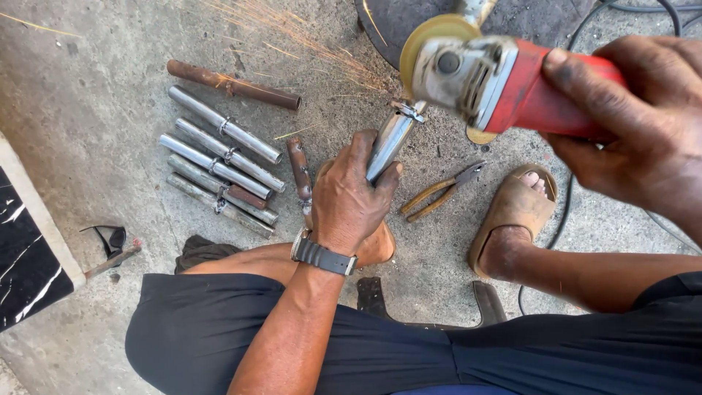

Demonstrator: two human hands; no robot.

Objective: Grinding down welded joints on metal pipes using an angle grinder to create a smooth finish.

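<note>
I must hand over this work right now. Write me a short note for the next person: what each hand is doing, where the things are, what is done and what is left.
Left hand: gripping a shiny metal pipe tilted upward, with a clamp ring near its top.
Right hand: holding the red angle grinder; its disc meets the pipe's top end and sparks fly to the upper left.
On the concrete floor: a row of pipes lying side by side at left, one rusty pipe above them, and pliers between the feet.
Done: cannot tell which of the laid-out pipes have been ground.
Left: the grinding on the held pipe is in progress.
</note>
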